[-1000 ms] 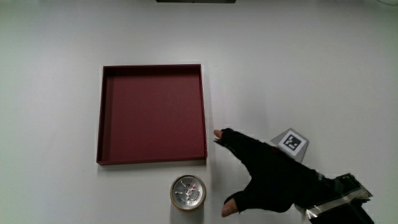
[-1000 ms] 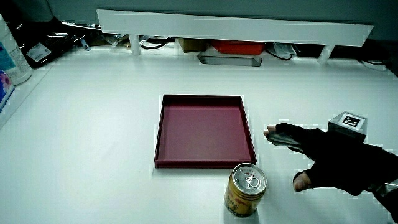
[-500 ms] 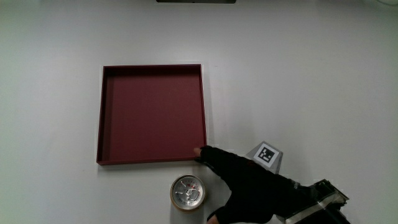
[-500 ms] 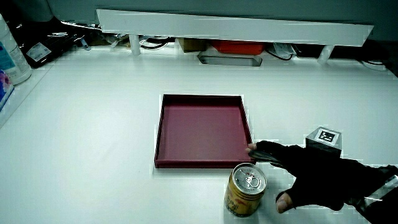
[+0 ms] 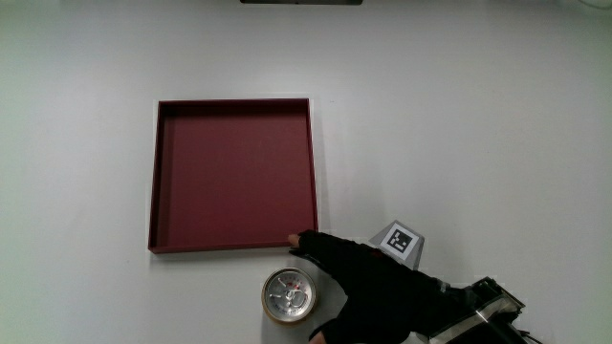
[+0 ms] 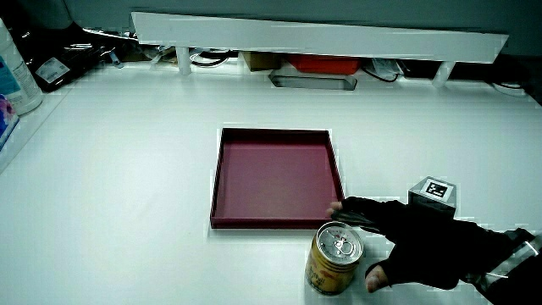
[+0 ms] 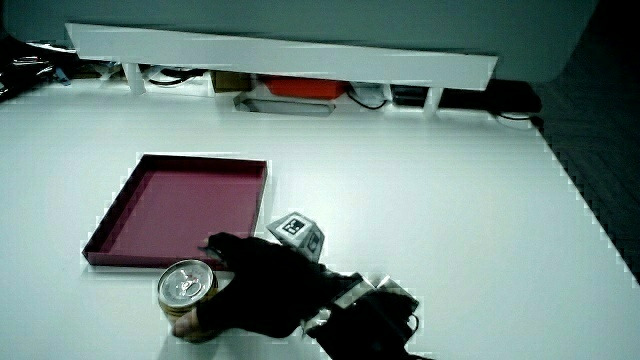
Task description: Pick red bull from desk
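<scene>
Fingers (image 5: 308,241) and thumb are spread wide around the can (image 5: 289,294) and do not look closed on it yet. The can stands upright near the tabletop (image 5: 478,115) edge closest to the person, just beside the red tray (image 5: 233,174) and nearer to the person than it. The hand (image 5: 368,291) is right beside the can, with its cube (image 5: 402,241) on top. To do this well, I think the hand should close on the can's side, squeeze gently, then lift straight up so it misses the tray. The tabletop is white and smooth. A low partition (image 6: 318,36) runs along another edge, with cables and boxes under it.
</scene>
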Demonstrator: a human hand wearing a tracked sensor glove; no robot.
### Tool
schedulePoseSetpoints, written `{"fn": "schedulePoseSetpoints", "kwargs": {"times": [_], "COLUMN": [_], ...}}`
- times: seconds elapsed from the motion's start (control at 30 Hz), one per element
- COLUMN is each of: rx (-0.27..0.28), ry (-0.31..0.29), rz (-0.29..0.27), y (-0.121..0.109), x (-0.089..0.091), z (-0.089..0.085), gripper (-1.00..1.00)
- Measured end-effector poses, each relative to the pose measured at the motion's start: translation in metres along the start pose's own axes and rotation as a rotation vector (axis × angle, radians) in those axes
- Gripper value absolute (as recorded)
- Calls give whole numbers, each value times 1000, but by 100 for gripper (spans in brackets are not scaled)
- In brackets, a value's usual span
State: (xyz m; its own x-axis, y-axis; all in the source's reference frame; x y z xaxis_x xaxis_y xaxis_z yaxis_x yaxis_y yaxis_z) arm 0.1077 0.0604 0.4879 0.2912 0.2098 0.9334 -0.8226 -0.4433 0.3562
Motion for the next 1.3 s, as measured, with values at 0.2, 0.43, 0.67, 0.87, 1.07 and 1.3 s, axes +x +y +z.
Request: {"fn": "schedulePoseSetpoints", "kwargs": {"times": [0.2, 0.43, 0.67, 0.87, 1.07, 1.3], "rx": [44, 92, 128, 160, 163, 208], "ry": [5, 24, 32, 25, 58, 74], "rz": [33, 85, 97, 135, 147, 229], "y": [1, 3, 3, 3, 5, 5], "x": [1, 0, 3, 4, 0, -28], "z": [-1, -5, -6, -7, -7, 10], "gripper": [16, 44, 72, 96, 100, 100]}}
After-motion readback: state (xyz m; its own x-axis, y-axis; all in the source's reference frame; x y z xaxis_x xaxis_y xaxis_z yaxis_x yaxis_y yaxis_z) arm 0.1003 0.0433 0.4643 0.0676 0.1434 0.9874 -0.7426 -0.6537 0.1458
